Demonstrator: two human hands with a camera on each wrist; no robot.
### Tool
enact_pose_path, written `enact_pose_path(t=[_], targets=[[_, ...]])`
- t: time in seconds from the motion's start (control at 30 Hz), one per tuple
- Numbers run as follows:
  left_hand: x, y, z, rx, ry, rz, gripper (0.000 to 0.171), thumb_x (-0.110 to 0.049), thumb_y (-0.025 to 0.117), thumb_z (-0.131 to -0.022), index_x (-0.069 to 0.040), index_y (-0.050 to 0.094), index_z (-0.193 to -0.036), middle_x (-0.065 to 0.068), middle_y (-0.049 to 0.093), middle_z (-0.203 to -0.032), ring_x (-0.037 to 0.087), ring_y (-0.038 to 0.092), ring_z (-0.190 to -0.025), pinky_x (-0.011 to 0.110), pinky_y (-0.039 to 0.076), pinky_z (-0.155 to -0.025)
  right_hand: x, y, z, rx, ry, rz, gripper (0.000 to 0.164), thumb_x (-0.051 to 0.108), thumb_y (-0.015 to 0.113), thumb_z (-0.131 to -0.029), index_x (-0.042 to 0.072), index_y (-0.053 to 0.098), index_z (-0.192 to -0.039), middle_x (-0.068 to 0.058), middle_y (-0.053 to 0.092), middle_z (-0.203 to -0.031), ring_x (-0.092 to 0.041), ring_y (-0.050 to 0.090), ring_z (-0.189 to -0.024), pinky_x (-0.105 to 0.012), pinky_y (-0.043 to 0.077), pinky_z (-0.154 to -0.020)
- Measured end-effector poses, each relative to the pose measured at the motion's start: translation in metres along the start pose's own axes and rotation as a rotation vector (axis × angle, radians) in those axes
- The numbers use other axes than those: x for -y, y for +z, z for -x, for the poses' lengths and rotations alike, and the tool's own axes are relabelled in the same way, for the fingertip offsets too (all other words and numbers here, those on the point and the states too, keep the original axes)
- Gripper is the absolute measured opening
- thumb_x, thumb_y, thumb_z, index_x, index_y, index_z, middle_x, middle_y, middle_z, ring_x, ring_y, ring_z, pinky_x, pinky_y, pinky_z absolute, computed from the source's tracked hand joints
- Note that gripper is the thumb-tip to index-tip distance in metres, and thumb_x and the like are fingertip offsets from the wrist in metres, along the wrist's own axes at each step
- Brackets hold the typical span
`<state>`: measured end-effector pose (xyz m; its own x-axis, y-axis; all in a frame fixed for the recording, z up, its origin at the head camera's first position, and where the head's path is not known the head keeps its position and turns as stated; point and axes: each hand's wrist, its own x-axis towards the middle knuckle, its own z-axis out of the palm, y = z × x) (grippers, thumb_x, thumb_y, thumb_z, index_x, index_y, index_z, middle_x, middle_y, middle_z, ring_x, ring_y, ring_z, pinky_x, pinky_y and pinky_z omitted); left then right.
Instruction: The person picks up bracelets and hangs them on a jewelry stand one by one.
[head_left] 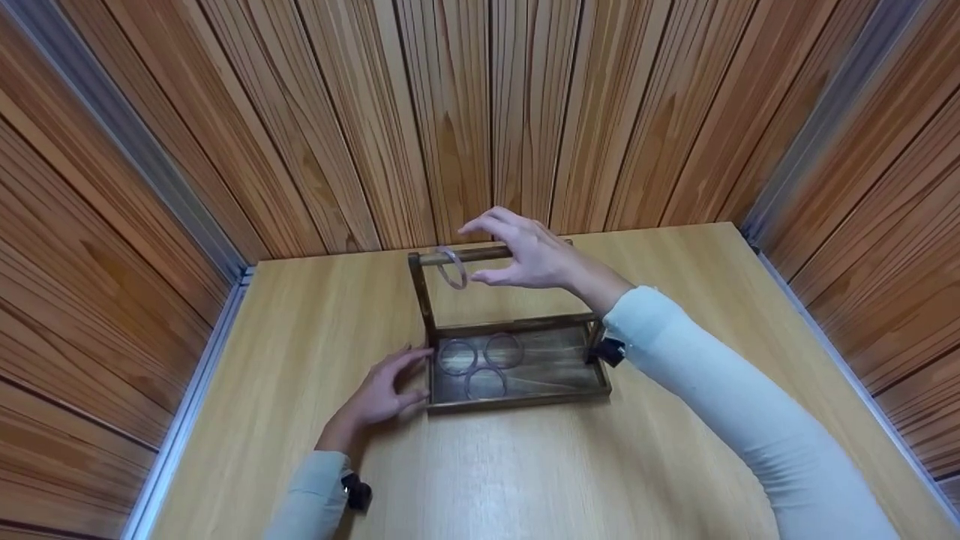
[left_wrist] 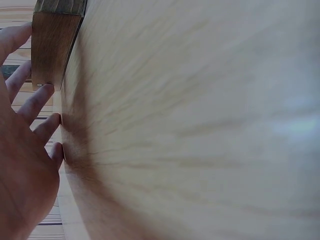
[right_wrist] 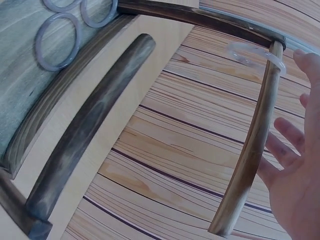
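A dark wooden rack has a shallow tray and a raised bar on its left post. One translucent pale purple bangle hangs around the bar near that post. My right hand is spread over the bar, thumb and fingers parted just right of the bangle, holding nothing. In the right wrist view, the bar's near end stands apart from the other dark post. My left hand rests its fingertips against the tray's left end, thumb by the front corner.
Three similar bangles lie flat in the tray's left half. The rack stands on a light wooden table. Behind it rises a wood-panelled wall, with metal rails along the table's sides.
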<state>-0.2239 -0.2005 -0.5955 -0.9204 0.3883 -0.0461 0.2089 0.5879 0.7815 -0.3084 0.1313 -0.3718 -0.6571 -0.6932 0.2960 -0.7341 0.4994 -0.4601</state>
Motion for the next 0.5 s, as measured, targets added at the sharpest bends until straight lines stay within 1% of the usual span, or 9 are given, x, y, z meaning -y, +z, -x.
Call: enact_pose_path(t=[0.03,0.13,0.27,0.5], targets=[[0.000,0.000,0.000,-0.001,-0.007,-0.002,0.068,-0.034,0.080,-0.103,-0.032,0.055,-0.166,0.016,0.040,-0.183,0.051,0.025,-0.174,0.081,0.016,-0.138,0.000,0.000,0.001,-0.007,-0.004,0.002,0.067,0.033,0.086,-0.099,0.014,0.061,-0.158,-0.016,0.062,-0.155,-0.039,0.072,-0.129,-0.058,0.061,-0.113],[0.000,-0.001,0.000,-0.001,-0.021,-0.004,0.068,-0.035,0.080,-0.103,-0.034,0.055,-0.166,0.015,0.039,-0.184,0.050,0.024,-0.175,0.082,0.014,-0.137,0.001,0.001,0.005,-0.027,-0.022,0.002,0.065,0.032,0.087,-0.098,0.013,0.062,-0.156,-0.016,0.063,-0.155,-0.040,0.072,-0.130,-0.057,0.061,-0.114],[0.000,-0.001,0.001,-0.002,-0.024,-0.004,0.068,-0.033,0.080,-0.103,-0.033,0.055,-0.167,0.014,0.039,-0.184,0.050,0.024,-0.175,0.082,0.014,-0.137,0.001,0.003,0.011,-0.039,-0.049,0.010,0.065,0.030,0.088,-0.097,0.010,0.063,-0.154,-0.018,0.065,-0.152,-0.040,0.070,-0.135,-0.057,0.060,-0.116],[0.000,0.001,-0.001,-0.005,0.023,0.018,0.068,-0.026,0.082,-0.102,-0.024,0.058,-0.165,0.021,0.041,-0.182,0.052,0.026,-0.173,0.079,0.017,-0.139,0.002,0.005,0.021,-0.059,-0.095,0.048,0.066,0.031,0.088,-0.096,0.008,0.064,-0.152,-0.020,0.066,-0.150,-0.040,0.069,-0.137,-0.055,0.059,-0.118]])
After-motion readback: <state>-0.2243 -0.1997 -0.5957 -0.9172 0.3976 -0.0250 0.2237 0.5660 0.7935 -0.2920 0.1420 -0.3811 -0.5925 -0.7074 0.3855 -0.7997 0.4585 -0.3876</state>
